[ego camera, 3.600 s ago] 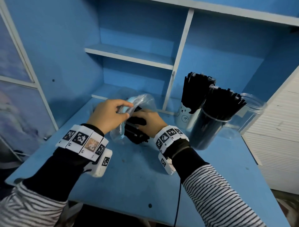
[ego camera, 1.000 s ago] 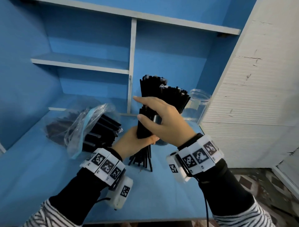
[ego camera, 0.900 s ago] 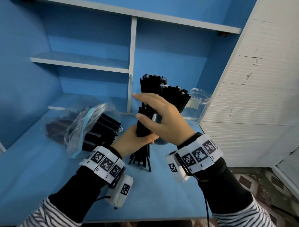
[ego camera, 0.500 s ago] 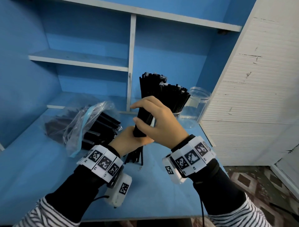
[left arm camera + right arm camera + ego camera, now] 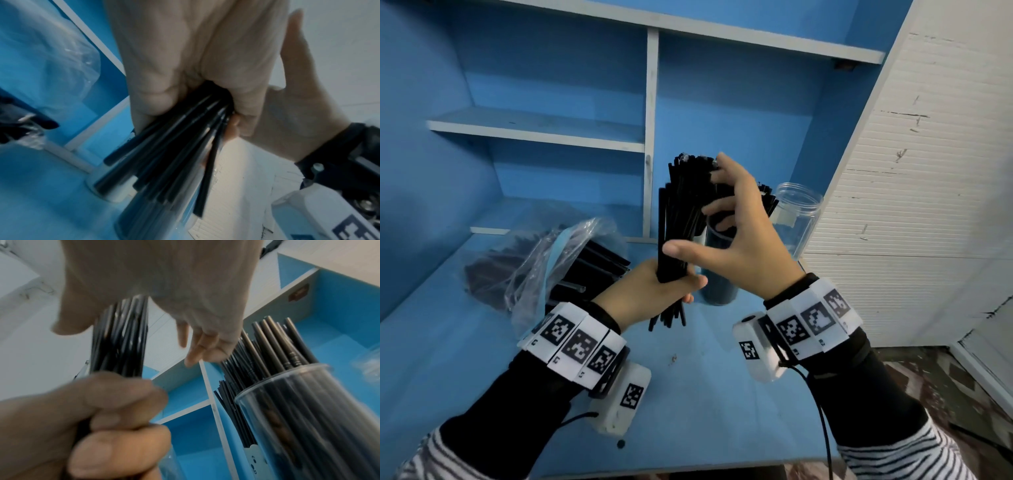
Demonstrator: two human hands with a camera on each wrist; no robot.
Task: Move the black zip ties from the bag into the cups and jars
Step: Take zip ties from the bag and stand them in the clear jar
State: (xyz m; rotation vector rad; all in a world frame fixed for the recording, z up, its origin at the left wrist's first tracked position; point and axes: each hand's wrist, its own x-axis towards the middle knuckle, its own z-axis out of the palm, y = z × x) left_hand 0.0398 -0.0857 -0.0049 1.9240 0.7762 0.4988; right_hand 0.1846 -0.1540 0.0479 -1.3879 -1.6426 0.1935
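One bundle of black zip ties (image 5: 678, 219) stands upright in my left hand (image 5: 650, 294), fist clenched around its lower part, just in front of the dark filled jar (image 5: 717, 270). My right hand (image 5: 736, 246) hovers beside the bundle, fingers spread, grasping nothing. Left of the jar lies the plastic bag (image 5: 544, 263); right of it, a clear jar (image 5: 796, 216).

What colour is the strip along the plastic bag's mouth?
Light blue, on the clear plastic bag; the head view shows it best.
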